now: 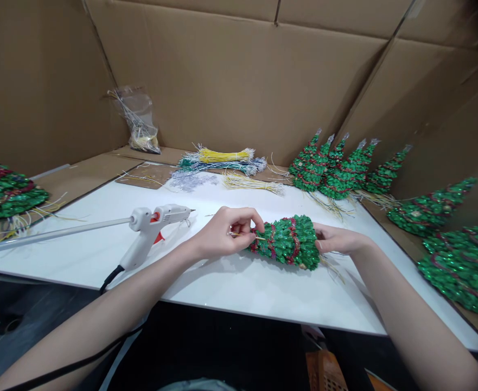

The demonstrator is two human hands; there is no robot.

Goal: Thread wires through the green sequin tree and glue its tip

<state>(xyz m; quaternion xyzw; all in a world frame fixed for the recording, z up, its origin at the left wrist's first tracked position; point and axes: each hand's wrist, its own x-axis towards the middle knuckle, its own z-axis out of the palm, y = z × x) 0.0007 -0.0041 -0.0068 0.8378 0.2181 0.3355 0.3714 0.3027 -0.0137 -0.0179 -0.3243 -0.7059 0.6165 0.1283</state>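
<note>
A small green Christmas tree (293, 244) with red garland lies on its side on the white table (239, 293), its tip toward the left. My left hand (231, 231) is at the narrow end, thumb and forefinger pinched on a thin yellowish wire (260, 238) that lies against the branches. My right hand (338, 240) grips the wide base from the right, and some of its fingers are hidden behind the tree. Loose thin wires (332, 266) stick out under the base.
A white glue gun (145, 233) with a long glue stick stands left of my left hand. Wire bundles (222, 157) lie at the back, near a clear plastic bag (139, 122). Several finished-looking trees (336, 168) line the right side; another tree (6, 190) is at far left. Cardboard walls (239, 81) enclose the table.
</note>
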